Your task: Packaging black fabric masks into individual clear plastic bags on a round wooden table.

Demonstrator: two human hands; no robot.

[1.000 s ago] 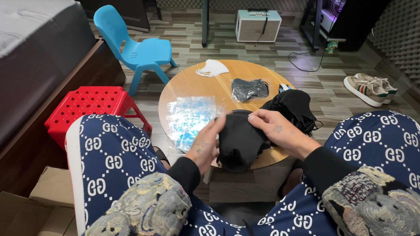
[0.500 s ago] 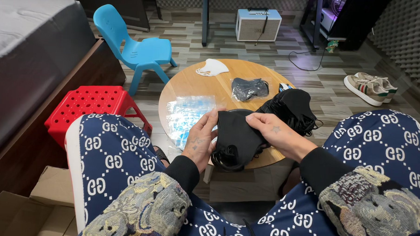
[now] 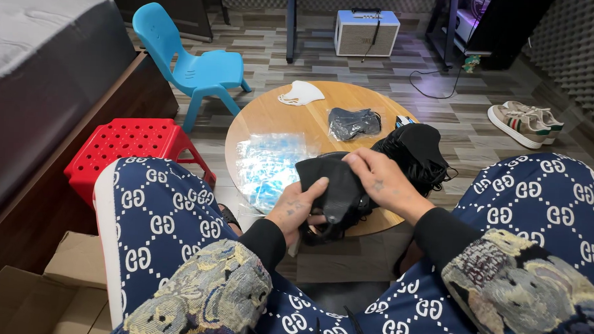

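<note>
Both hands hold one black face mask (image 3: 336, 188) over the near edge of the round worktop (image 3: 312, 111). Left hand (image 3: 295, 210) grips its lower left side, thumb on top; right hand (image 3: 379, 183) pinches its upper edge. Black mask pile (image 3: 416, 151) at 3 o'clock of it, clear blue packet (image 3: 267, 166) at 9, white mask (image 3: 301, 93) at 12.
</note>
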